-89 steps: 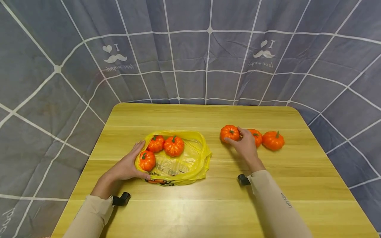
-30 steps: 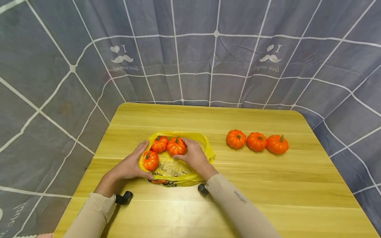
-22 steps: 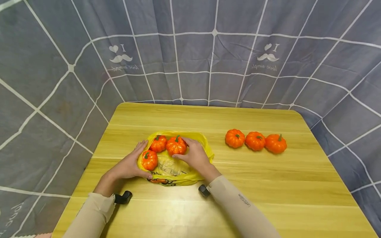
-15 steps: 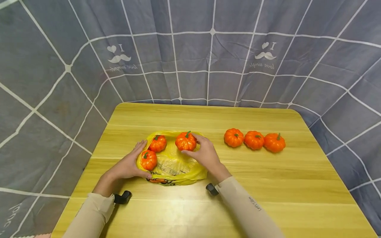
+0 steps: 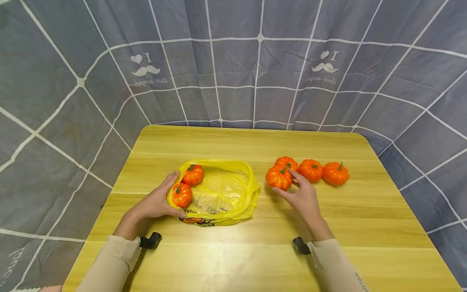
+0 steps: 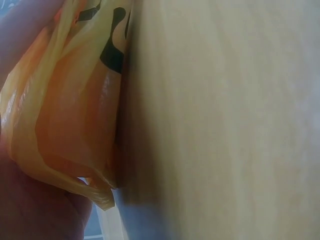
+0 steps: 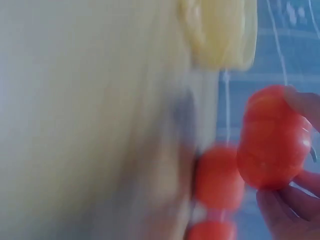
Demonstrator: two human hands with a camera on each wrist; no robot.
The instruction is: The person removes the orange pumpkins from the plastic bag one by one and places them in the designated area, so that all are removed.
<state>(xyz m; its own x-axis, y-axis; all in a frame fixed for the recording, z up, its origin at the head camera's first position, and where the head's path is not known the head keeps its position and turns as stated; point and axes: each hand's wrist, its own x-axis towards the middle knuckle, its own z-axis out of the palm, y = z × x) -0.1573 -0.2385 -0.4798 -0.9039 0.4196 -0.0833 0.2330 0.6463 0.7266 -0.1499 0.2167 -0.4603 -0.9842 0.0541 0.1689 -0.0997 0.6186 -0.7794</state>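
Note:
A yellow plastic bag (image 5: 237, 198) lies open-mouthed on the table, with two small orange pumpkins (image 5: 192, 174) inside at its left. My left hand (image 5: 157, 202) holds the bag's left side, thumb at the front and fingers along the back; in the left wrist view the bag's film (image 6: 75, 115) bulges orange against the palm. Between thumb and fingers my right hand (image 5: 303, 198) grips another small pumpkin (image 5: 278, 179), which in the right wrist view appears raised off the table. Behind it, partly covered, is the leftmost pumpkin (image 5: 287, 162) of a row of three.
Two more pumpkins, a middle one (image 5: 311, 170) and a right one (image 5: 335, 174), continue that row toward the right. The wooden table (image 5: 226, 259) has a far edge against a grey curtain (image 5: 233, 61) with white lines. Black wrist devices (image 5: 150, 240) sit below the hands.
My right hand has lifted the pumpkin out of the bag and carried it right, to the front of the row's left end. My left hand has stayed on the bag.

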